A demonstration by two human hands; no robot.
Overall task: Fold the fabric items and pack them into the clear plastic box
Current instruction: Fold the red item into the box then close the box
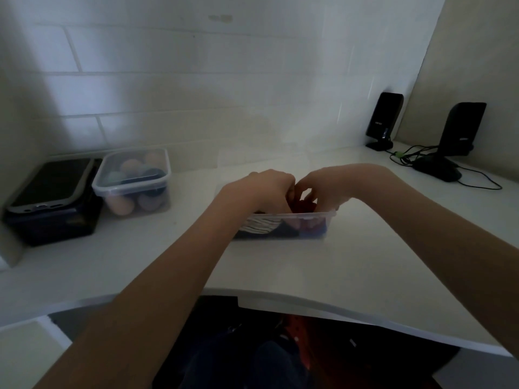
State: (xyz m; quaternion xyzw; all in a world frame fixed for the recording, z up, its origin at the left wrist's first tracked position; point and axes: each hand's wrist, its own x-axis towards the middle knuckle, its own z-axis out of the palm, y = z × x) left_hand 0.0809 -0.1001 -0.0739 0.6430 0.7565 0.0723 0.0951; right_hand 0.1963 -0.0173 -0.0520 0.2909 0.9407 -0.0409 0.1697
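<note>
A clear plastic box [283, 223] is seen standing on the white surface [323, 270], near its middle and directly ahead of the person. Folded fabric is visible through the near wall of the box: a striped piece [259, 226] at the left, a dark piece [286, 230] in the middle, and red and blue fabric [313, 227] at the right.

Both hands are reached down into the box from above. The left hand [266, 189] is placed over the left and middle part of the box, its fingers curled downward into the contents. The right hand [323, 189] is set just beside it, fingers bent and touching a red fabric item [304, 205] at the top of the box. The fingertips of the two hands are brought close together. What exactly is held in either grip cannot be told, since the fingertips are hidden by the hands themselves and the picture is dim; only bent fingers in contact with fabric are shown.

At the left, against the tiled wall, a lidded clear container [134, 183] holding rounded objects is seen beside a dark box [53, 209] on which a black device [50, 183] is laid. At the far right, two black speakers [384, 119] [460, 136] with cables [412, 155] are stood on the surface.
</note>
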